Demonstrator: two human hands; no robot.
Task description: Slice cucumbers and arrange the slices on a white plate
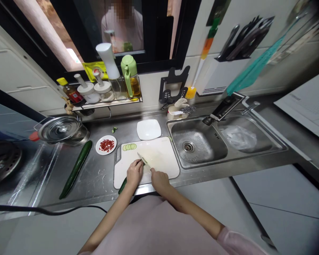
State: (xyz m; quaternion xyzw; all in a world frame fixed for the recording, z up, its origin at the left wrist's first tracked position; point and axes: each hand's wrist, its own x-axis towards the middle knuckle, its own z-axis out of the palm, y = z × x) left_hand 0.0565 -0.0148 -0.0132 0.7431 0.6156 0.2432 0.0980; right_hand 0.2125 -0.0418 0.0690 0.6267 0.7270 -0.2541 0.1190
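Note:
My left hand point(134, 173) presses down on a cucumber point(122, 185) lying on the white cutting board point(162, 156), fingers curled over it. My right hand point(158, 179) grips a knife point(149, 158) whose pale blade lies over the board just right of the left hand's fingertips. Several cucumber slices point(129, 146) lie at the board's far left corner.
A whole cucumber point(76, 168) lies on the steel counter to the left. Nearby stand a small plate of red chilli pieces point(106, 145), an empty white dish point(149, 129), a lidded pot point(61, 130) and a condiment rack point(106, 92). The sink point(202, 143) is right of the board.

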